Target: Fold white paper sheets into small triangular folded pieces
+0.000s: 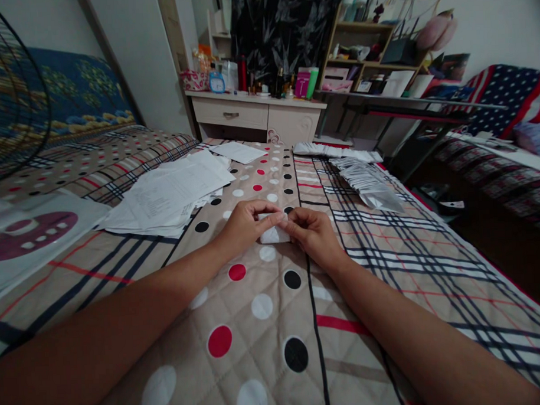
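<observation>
Over the middle of the bed, my left hand (pixel 248 225) and my right hand (pixel 313 232) meet at a small folded white paper (pixel 274 234). The left thumb and fingers pinch it from the left and top. At its right edge, the right thumb and forefinger are pressed together on the paper. Part of it is hidden behind the fingers. To the left lies a loose pile of printed white sheets (pixel 172 191), with a smaller stack of paper (pixel 239 151) behind it. On the right a fanned row of silvery packets (pixel 367 181) rests on the bedspread.
The quilted bedspread (pixel 240 369) has dots and plaid stripes. A plastic bag with a purple print (pixel 36 234) lies at left, below a wire fan guard (pixel 13 93). More white packets (pixel 334 151) lie at the far edge, before a white dresser (pixel 253 117).
</observation>
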A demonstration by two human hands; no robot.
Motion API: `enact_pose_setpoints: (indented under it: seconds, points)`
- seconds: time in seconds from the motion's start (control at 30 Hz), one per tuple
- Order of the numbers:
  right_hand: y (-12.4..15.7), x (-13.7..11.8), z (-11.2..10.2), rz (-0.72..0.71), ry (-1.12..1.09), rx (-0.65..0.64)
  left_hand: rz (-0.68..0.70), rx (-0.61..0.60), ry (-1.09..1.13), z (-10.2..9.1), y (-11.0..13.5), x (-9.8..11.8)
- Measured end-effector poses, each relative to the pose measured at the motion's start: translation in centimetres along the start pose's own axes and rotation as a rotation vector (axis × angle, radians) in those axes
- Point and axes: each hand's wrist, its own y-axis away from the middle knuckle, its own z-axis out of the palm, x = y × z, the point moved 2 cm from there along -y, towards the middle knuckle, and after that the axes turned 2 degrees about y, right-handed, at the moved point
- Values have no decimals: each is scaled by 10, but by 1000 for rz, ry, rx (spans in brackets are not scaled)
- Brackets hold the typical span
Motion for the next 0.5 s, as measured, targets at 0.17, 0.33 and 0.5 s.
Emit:
enact_pose_setpoints:
  seconds: [0.17,0.33,0.5]
  points:
    - [0,-2,-5,59,-178,145,-208,-44,168,3,0,-8]
    - [0,0,0,108,-223,55,-225,-14,44,-2,1,-3]
    - [-1,5,-1,125,-133,-24,-183,-59,-70,-7,-1,-3]
